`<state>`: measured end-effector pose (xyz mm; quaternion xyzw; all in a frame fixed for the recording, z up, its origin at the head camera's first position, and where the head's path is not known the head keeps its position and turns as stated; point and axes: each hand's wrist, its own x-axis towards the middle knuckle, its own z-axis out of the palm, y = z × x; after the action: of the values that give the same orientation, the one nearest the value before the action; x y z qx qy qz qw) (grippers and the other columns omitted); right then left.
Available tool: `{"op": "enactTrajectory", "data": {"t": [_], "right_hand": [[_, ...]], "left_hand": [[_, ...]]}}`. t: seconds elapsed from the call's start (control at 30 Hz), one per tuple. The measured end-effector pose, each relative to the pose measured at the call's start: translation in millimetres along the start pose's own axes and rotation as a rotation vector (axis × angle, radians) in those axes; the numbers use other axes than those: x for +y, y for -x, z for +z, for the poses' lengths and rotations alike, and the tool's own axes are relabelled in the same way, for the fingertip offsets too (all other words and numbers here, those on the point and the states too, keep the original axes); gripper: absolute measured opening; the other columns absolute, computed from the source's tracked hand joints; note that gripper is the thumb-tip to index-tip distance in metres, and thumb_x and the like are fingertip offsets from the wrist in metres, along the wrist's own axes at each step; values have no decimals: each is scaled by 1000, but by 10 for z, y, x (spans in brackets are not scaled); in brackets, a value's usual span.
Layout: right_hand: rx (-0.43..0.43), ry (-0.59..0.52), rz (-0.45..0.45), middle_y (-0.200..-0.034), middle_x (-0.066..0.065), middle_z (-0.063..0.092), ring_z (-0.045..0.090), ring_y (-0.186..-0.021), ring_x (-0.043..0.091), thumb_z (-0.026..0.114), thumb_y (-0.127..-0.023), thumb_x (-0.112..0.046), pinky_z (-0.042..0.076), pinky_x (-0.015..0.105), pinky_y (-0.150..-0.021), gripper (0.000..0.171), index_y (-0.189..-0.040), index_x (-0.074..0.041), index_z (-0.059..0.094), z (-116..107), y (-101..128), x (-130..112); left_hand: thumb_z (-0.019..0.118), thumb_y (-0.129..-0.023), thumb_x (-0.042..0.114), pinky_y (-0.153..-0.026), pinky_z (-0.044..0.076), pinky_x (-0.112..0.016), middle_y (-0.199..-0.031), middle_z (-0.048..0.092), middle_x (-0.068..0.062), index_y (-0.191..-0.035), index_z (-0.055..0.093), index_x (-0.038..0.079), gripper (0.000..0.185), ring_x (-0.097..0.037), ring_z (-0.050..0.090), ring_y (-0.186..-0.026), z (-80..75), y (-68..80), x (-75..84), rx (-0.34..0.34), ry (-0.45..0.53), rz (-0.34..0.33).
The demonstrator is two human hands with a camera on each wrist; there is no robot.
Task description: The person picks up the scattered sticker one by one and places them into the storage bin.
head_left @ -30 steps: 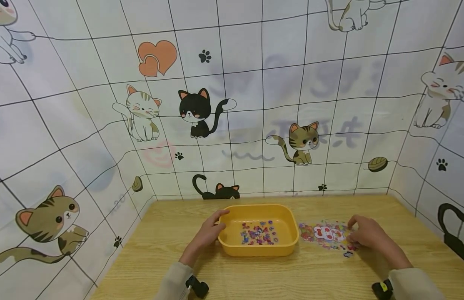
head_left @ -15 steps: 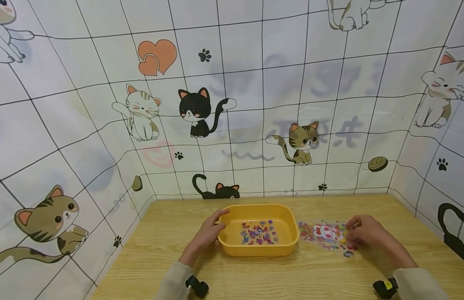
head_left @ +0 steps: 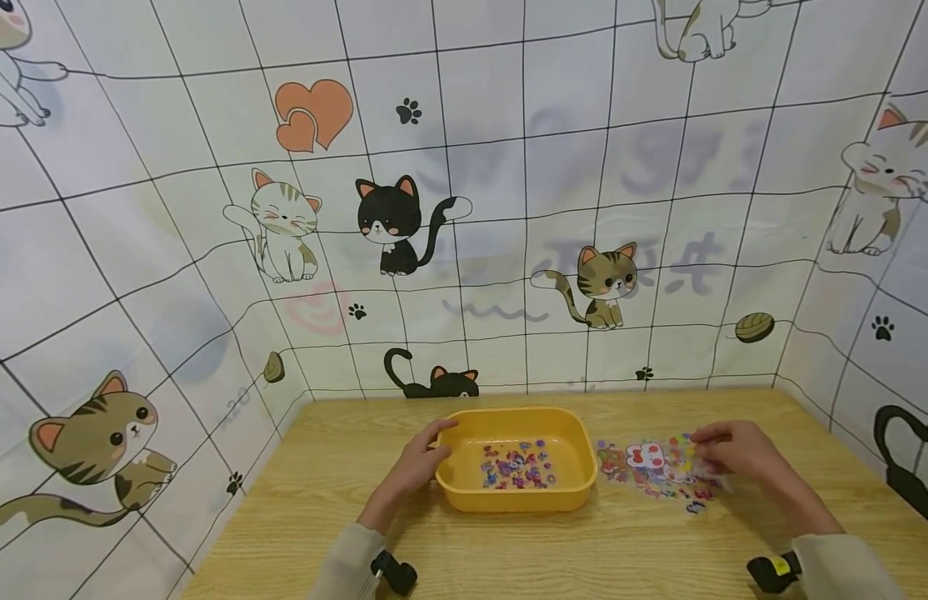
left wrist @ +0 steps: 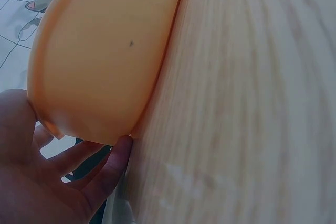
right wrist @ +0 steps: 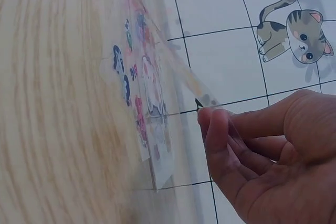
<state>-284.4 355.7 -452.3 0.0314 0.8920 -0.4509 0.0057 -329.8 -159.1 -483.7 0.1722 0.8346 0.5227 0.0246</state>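
Observation:
A yellow plastic basin [head_left: 516, 502] stands on the table, with many small colourful pieces [head_left: 518, 468] on its floor. My left hand [head_left: 410, 467] holds its left end; in the left wrist view my left hand [left wrist: 50, 177] has fingers at the rim and against the wall's lower edge. Right of the basin lies a clear plastic sheet [head_left: 647, 460] printed or filled with bright stickers, including a white cartoon face. My right hand [head_left: 741, 454] pinches its right edge. In the right wrist view, thumb and fingers of my right hand [right wrist: 273, 150] hold a lifted transparent film.
Underneath is a light wood-grain table [head_left: 539, 554]. A cat-patterned white curtain [head_left: 509, 217] with a black grid surrounds it at the back and sides. Small loose shapes [head_left: 695, 506] lie at the sheet's near edge. A black wrist camera [head_left: 773, 573] sits at the right sleeve.
My right hand has moved slightly right and lifted the film's edge, showing more of the stickers beneath. The left hand and the basin have stayed in place.

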Motion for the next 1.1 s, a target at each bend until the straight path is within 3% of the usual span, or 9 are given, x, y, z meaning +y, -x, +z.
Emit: {"op": "enactTrajectory", "data": {"t": [0.23,0.37,0.47,0.67,1.1], "right_hand": [[16,-5,-59,-118,38,64,68,-79,13,56,-101,2,61,27,-68,32,-125,23,57,-49,40,-35],[16,-14,-78,-123,40,61,68,-79,13,53,-103,1,62,29,-70,34,-129,24,54,-67,75,-55],[31,-19,-86,-121,39,62,67,-78,11,52,-103,2,62,30,-71,34,-129,24,53,-82,87,-70],[77,-13,-94,-114,34,66,66,-76,8,52,-102,3,62,29,-71,32,-127,23,56,-124,91,-103],[121,-28,-149,-114,32,68,68,-75,3,57,-101,1,62,29,-71,33,-127,21,58,-187,157,-198]], "left_hand": [[51,-101,9,-90,58,-51,-161,41,-23,-150,51,10,49,-43,62,-124,6,-2,3,-3,25,5],[52,-101,10,-95,56,-51,-162,41,-22,-150,53,11,48,-45,55,-134,2,-5,-6,-2,-1,6],[52,-101,10,-98,56,-49,-162,41,-20,-149,54,12,48,-44,52,-138,3,-2,-6,0,-18,-3],[51,-102,11,-93,58,-46,-163,40,-21,-150,52,11,48,-42,59,-130,4,-2,-10,-10,-20,-7],[51,-101,11,-90,59,-44,-161,42,-21,-150,52,10,48,-41,62,-125,-3,1,4,-10,-9,-9]]}}
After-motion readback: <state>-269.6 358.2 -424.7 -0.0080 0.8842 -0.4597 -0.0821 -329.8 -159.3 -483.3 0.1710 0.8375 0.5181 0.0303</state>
